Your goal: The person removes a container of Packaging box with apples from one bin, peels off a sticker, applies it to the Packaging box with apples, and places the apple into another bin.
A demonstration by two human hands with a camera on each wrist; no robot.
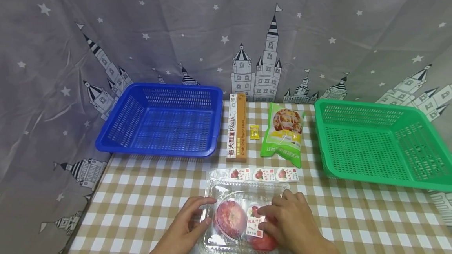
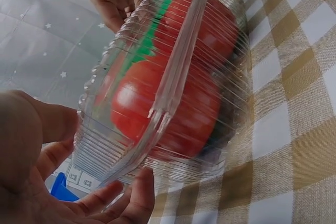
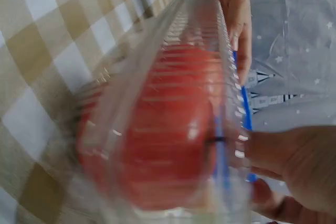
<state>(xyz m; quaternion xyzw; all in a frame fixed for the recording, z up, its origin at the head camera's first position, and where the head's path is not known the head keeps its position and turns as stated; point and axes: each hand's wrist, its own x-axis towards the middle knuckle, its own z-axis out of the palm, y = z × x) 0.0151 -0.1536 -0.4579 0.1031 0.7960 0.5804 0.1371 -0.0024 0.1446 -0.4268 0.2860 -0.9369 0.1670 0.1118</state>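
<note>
A clear plastic clamshell box (image 1: 226,187) holding red, tomato-like fruits (image 1: 231,218) sits at the front of the table. On its lid lies a white label (image 1: 253,228) with red print and a fruit picture. The fingertips of my right hand (image 1: 294,220) press at the label's right side. My left hand (image 1: 185,224) rests against the box's left edge, its fingers loosely bent; in the left wrist view the thumb touches the lid edge and other fingertips are at the rim. Behind the box lies a strip of similar labels (image 1: 265,174). Motion blurs the right wrist view.
A blue basket (image 1: 159,153) stands at the back left, a green basket (image 1: 374,181) at the right. Between them lie a pasta box (image 1: 236,128), a small yellow packet (image 1: 254,132) and a green food bag (image 1: 284,133). A checked cloth (image 1: 123,207) covers the table.
</note>
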